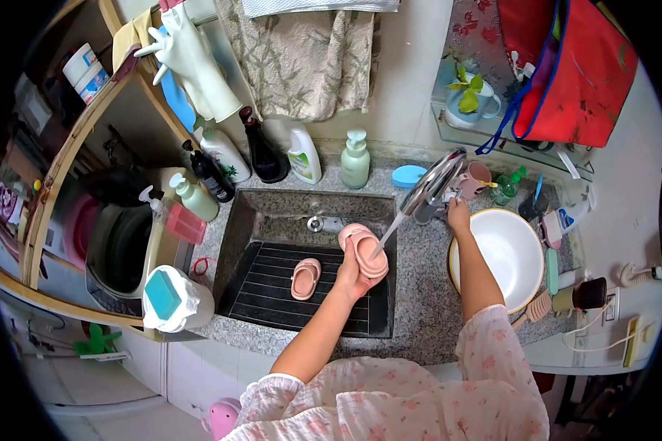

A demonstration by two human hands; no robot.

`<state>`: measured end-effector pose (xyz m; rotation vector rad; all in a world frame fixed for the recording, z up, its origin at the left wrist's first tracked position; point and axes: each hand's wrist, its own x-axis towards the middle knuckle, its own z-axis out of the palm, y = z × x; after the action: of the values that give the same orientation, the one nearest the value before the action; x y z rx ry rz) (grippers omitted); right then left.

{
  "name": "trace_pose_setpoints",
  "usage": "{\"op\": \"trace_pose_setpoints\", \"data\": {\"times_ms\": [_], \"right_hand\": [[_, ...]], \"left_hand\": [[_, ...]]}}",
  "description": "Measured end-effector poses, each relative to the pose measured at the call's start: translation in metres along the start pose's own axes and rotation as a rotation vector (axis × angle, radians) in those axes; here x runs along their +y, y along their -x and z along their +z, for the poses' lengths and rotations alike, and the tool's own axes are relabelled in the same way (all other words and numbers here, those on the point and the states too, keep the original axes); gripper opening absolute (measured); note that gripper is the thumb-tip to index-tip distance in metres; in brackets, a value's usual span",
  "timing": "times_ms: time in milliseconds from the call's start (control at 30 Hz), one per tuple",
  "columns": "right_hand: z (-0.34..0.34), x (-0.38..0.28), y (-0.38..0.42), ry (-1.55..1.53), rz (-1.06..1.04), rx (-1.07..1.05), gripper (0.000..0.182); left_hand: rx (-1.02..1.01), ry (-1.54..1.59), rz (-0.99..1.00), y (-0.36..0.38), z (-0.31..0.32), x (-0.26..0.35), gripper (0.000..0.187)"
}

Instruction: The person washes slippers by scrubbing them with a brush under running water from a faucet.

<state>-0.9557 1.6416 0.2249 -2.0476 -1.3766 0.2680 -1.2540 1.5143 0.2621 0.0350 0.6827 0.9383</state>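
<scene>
Over the stone sink (228,220), my left hand (355,278) is closed on a small pink clog (363,248). A stream of water from the chrome faucet (435,184) runs into the clog's opening. My right hand (458,214) reaches to the faucet's handle, with its fingers closed on it; the hand partly hides the handle. A second pink clog (305,279) lies on the black ribbed mat (261,294) in the sink, apart from both hands.
A white basin (496,253) stands right of the sink, by my right forearm. Several bottles, among them a green pump bottle (355,159), line the back ledge. A blue soap box (409,176) sits behind the faucet. A white bin (198,298) is at the left.
</scene>
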Motion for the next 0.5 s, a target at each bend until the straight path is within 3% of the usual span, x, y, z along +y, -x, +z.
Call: {"op": "trace_pose_setpoints", "data": {"times_ms": [133,200,300,500], "right_hand": [[0.003,0.010,0.002,-0.104,0.032,-0.094,0.035],[0.007,0.016,0.003,-0.285,-0.004,-0.004,0.024],[0.018,0.026,-0.004,-0.315,-0.069,0.041,0.020],[0.011,0.024,-0.007,-0.128,-0.100,0.019,0.022]], "left_hand": [[0.096,-0.001,0.004,0.005,-0.010,0.002,0.068],[0.113,-0.014,0.008,0.007,-0.013,0.002,0.069],[0.095,-0.011,-0.006,0.005,-0.021,0.001,0.069],[0.046,0.019,0.029,-0.005,-0.038,-0.004,0.050]]}}
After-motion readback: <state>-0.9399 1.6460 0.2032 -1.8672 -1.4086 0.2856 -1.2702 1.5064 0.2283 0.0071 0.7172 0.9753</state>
